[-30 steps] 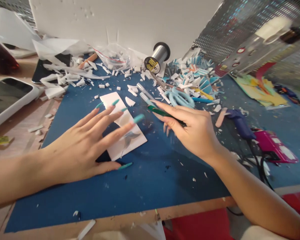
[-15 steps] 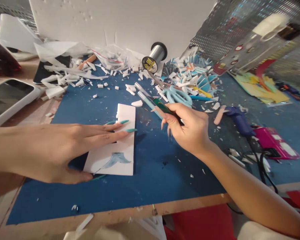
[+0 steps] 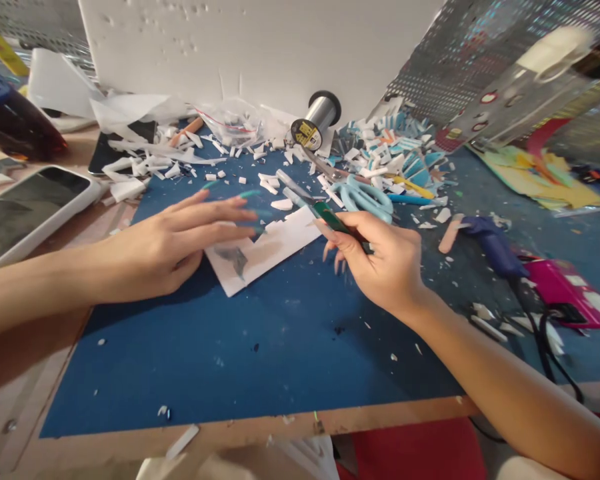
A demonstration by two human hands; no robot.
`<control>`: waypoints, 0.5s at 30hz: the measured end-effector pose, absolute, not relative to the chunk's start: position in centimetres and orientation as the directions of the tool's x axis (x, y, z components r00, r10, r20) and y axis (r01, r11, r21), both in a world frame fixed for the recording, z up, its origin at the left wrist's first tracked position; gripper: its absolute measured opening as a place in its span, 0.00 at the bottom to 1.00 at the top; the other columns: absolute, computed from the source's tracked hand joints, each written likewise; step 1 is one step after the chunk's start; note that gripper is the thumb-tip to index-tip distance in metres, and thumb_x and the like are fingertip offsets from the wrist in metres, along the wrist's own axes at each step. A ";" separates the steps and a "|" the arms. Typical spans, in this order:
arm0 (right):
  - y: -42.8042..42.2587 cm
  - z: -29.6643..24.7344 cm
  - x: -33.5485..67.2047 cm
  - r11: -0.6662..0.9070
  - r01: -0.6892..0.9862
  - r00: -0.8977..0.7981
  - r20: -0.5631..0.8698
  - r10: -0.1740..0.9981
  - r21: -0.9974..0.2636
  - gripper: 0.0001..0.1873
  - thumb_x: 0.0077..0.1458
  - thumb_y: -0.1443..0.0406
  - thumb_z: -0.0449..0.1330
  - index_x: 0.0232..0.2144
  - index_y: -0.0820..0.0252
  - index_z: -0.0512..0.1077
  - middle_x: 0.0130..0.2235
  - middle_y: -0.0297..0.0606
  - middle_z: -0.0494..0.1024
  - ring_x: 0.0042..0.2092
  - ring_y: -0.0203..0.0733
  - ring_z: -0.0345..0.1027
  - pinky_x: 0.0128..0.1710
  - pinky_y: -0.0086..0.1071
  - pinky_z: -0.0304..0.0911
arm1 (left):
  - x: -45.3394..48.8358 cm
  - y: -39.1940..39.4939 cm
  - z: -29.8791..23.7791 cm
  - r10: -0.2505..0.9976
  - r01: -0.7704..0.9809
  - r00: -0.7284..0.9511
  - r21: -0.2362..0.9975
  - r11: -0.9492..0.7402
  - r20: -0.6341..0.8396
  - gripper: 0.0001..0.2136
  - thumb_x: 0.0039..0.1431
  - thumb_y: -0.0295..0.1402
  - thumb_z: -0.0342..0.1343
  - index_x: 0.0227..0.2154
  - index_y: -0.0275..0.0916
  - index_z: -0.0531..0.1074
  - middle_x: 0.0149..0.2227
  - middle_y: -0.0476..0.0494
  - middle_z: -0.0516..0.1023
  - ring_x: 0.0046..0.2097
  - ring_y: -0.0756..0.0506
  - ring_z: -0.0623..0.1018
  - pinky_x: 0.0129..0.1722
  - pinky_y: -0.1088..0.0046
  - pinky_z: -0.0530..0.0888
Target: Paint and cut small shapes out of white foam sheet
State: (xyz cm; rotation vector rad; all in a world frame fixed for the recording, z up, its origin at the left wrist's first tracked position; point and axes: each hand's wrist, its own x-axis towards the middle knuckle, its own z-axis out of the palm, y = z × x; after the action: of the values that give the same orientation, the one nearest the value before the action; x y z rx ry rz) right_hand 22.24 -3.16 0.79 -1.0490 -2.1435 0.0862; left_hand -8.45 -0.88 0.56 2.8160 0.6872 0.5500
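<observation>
A white rectangular board (image 3: 280,257) with a grey-blue tail-like drawing lies slanted on the blue mat (image 3: 280,360). My left hand (image 3: 180,243) is over its left end, fingers stretched out, long teal nails slightly blurred; whether it touches the board I cannot tell. My right hand (image 3: 380,257) grips a slim green-handled craft knife (image 3: 333,217), its front end at the board's upper right corner. Just behind lie two pale-blue pens (image 3: 293,190) and light-blue scissors (image 3: 365,199).
White and blue offcuts (image 3: 395,150) are heaped along the back, around a wire spool (image 3: 317,120). At left are a phone (image 3: 35,207) and a dark bottle (image 3: 17,117). A blue glue gun (image 3: 495,243) and a magenta box (image 3: 570,290) lie at right, with black cords.
The board has turned clockwise and shifted up and right. My left hand has moved from lying across it to its left end. My right hand keeps its grip on the knife.
</observation>
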 end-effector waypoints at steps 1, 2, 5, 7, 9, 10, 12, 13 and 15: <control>-3.1 0.7 22.2 0.656 0.652 -0.389 0.576 0.720 -0.380 0.05 0.64 0.71 0.58 0.38 0.60 0.74 0.24 0.29 0.78 0.20 0.31 0.68 0.24 0.25 0.64 | -8.4 -0.9 0.3 0.530 0.481 0.774 0.223 -0.848 0.346 0.26 0.63 0.18 0.41 0.63 0.39 0.61 0.67 0.40 0.65 0.69 0.39 0.63 0.69 0.51 0.59; -3.1 0.7 22.2 0.653 0.645 -0.388 0.566 0.728 -0.398 0.05 0.64 0.72 0.57 0.38 0.60 0.73 0.25 0.28 0.78 0.18 0.30 0.67 0.23 0.25 0.64 | -8.3 -1.0 0.3 0.595 0.569 0.716 0.189 -0.800 0.364 0.26 0.63 0.20 0.41 0.63 0.36 0.60 0.66 0.38 0.64 0.68 0.37 0.64 0.68 0.52 0.62; -3.1 0.7 22.3 0.663 0.635 -0.402 0.564 0.721 -0.395 0.05 0.64 0.72 0.58 0.38 0.60 0.73 0.26 0.29 0.79 0.17 0.29 0.65 0.22 0.25 0.63 | -8.0 -2.0 0.5 0.776 0.791 0.528 0.134 -0.597 0.346 0.25 0.64 0.22 0.39 0.64 0.30 0.59 0.63 0.34 0.65 0.65 0.34 0.66 0.66 0.52 0.64; -3.0 0.7 22.2 0.672 0.639 -0.412 0.571 0.710 -0.375 0.05 0.64 0.71 0.58 0.38 0.59 0.73 0.25 0.29 0.79 0.18 0.30 0.66 0.22 0.25 0.62 | -7.7 -3.2 0.7 0.793 0.810 0.513 0.119 -0.574 0.330 0.23 0.66 0.25 0.40 0.63 0.26 0.59 0.63 0.27 0.66 0.66 0.33 0.65 0.66 0.52 0.63; -3.0 0.8 22.2 0.664 0.640 -0.410 0.558 0.721 -0.388 0.05 0.64 0.71 0.58 0.38 0.59 0.73 0.24 0.29 0.79 0.19 0.31 0.68 0.22 0.26 0.61 | -7.4 -4.4 0.6 0.730 0.746 0.597 0.105 -0.658 0.332 0.26 0.69 0.34 0.43 0.66 0.26 0.55 0.66 0.25 0.62 0.69 0.32 0.61 0.67 0.50 0.62; -3.0 0.9 22.1 0.648 0.642 -0.397 0.546 0.738 -0.409 0.05 0.64 0.71 0.58 0.37 0.59 0.73 0.24 0.29 0.79 0.20 0.32 0.68 0.22 0.26 0.60 | -7.4 -4.9 0.4 0.702 0.716 0.650 0.076 -0.694 0.289 0.28 0.70 0.39 0.43 0.68 0.31 0.52 0.69 0.26 0.57 0.71 0.31 0.57 0.67 0.48 0.62; -3.0 0.9 22.0 0.591 0.666 -0.351 0.508 0.787 -0.455 0.05 0.65 0.69 0.58 0.35 0.59 0.73 0.25 0.30 0.80 0.19 0.31 0.66 0.21 0.26 0.58 | -7.4 -5.4 -0.2 0.672 0.684 0.706 0.028 -0.729 0.226 0.32 0.70 0.47 0.43 0.71 0.38 0.46 0.72 0.27 0.50 0.72 0.28 0.54 0.65 0.44 0.64; -3.0 0.9 21.9 0.555 0.685 -0.325 0.483 0.813 -0.472 0.05 0.65 0.69 0.58 0.35 0.59 0.73 0.25 0.31 0.81 0.18 0.31 0.64 0.21 0.27 0.57 | -7.4 -5.4 -0.5 0.670 0.681 0.714 0.019 -0.732 0.201 0.34 0.70 0.49 0.42 0.72 0.39 0.42 0.72 0.26 0.49 0.71 0.27 0.54 0.64 0.43 0.65; -3.1 0.9 21.9 0.491 0.715 -0.285 0.434 0.855 -0.497 0.06 0.65 0.68 0.58 0.35 0.60 0.73 0.27 0.32 0.82 0.17 0.30 0.60 0.20 0.27 0.55 | -7.6 -5.1 -0.9 0.687 0.693 0.705 0.035 -0.720 0.177 0.39 0.69 0.54 0.41 0.72 0.35 0.36 0.71 0.22 0.52 0.70 0.27 0.57 0.63 0.43 0.66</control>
State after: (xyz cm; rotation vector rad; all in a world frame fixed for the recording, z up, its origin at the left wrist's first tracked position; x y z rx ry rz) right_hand 21.85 -3.05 0.89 -1.2871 -2.0722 0.2695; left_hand -7.60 -5.06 -0.92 2.9323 1.1868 0.2822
